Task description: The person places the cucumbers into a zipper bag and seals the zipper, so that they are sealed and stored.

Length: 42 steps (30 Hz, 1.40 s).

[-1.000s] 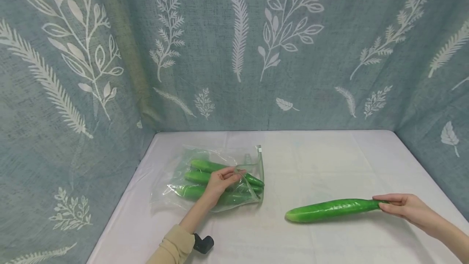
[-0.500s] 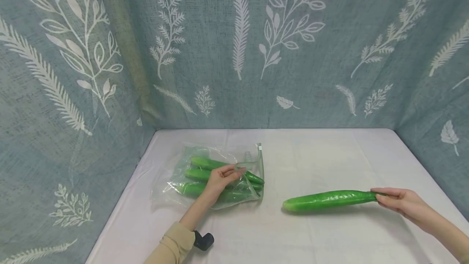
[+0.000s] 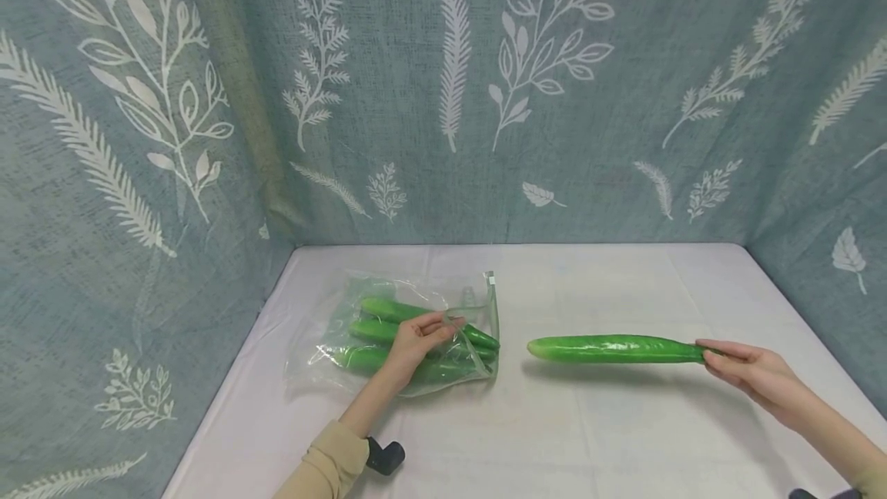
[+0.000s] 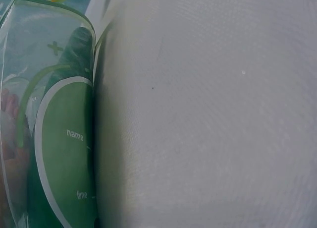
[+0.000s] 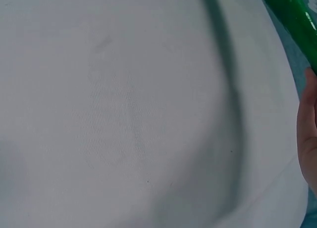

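Note:
In the head view my right hand (image 3: 755, 376) pinches the thin end of a long green cucumber (image 3: 617, 349), which hovers level over the table, its pale tip pointing left at the bag. My left hand (image 3: 419, 345) pinches the upper layer of a clear zip bag (image 3: 312, 360) near its mouth, and the mouth faces right, held partly apart. Inside the bag lie three cucumbers (image 3: 367, 360), side by side. The left wrist view shows the bag's printed green label (image 4: 67, 148) close up. At the right wrist view's edge appears part of the held cucumber (image 5: 292, 20).
A white cloth (image 3: 589, 445) covers the table. Patterned blue-green curtains (image 3: 388, 98) hang behind it and along both sides. A black wrist-worn device (image 3: 385, 457) shows by the left sleeve.
My right hand has raised the cucumber and shifted it slightly left and away from me, levelling it with its tip nearer the bag mouth. My left hand keeps its pinch on the bag.

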Motion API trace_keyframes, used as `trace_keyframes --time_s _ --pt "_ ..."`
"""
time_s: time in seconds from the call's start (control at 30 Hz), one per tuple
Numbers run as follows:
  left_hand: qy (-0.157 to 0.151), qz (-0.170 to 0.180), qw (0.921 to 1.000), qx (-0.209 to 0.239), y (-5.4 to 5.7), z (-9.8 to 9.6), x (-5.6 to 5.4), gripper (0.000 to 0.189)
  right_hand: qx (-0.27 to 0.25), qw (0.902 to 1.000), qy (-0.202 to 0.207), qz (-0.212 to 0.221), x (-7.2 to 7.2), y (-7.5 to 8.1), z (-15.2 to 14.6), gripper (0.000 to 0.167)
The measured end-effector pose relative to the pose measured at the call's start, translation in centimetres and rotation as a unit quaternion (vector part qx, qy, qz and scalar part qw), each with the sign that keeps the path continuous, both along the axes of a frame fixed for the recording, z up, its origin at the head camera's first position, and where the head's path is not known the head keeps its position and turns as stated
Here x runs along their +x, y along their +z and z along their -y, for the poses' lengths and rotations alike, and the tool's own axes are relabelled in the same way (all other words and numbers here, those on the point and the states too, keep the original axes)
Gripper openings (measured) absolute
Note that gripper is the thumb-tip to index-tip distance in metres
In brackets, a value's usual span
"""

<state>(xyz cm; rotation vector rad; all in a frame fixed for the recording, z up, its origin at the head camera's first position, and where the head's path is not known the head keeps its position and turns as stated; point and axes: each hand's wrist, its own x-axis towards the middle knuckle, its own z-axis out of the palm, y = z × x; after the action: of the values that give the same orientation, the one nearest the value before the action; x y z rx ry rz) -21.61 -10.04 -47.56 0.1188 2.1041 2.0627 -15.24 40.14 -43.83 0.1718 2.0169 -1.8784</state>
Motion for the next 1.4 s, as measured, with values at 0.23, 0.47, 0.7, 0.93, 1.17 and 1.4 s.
trace_keyframes --time_s 0.23,0.47,0.7,0.93,1.17,1.4 --pt "0.009 -0.006 0.9999 -0.004 -0.1 0.0 0.1 0.047 -0.032 0.9992 -0.022 -0.001 -0.3 -0.2 1.2 0.028" --pt "0.016 0.002 0.9998 -0.007 0.0 0.0 0.1 0.044 -0.036 0.9984 -0.043 -0.001 -0.6 -0.4 2.6 0.025" --pt "0.013 0.002 0.9998 -0.012 0.1 0.0 0.1 0.045 -0.05 0.997 -0.058 -0.006 -0.9 -0.7 4.0 0.024" --pt "0.014 -0.003 0.9998 -0.013 0.0 -0.1 0.2 0.044 -0.037 0.9971 -0.067 -0.002 -1.2 -0.9 5.1 0.019" --pt "0.01 -0.007 0.9999 -0.004 -0.1 0.0 0.1 0.047 -0.014 0.9968 -0.079 0.0 -1.6 -1.2 6.3 0.028" --pt "0.008 -0.013 0.9999 -0.004 -0.2 0.1 0.1 0.046 0.014 0.9968 -0.079 0.0 -1.9 -1.5 7.5 0.068"
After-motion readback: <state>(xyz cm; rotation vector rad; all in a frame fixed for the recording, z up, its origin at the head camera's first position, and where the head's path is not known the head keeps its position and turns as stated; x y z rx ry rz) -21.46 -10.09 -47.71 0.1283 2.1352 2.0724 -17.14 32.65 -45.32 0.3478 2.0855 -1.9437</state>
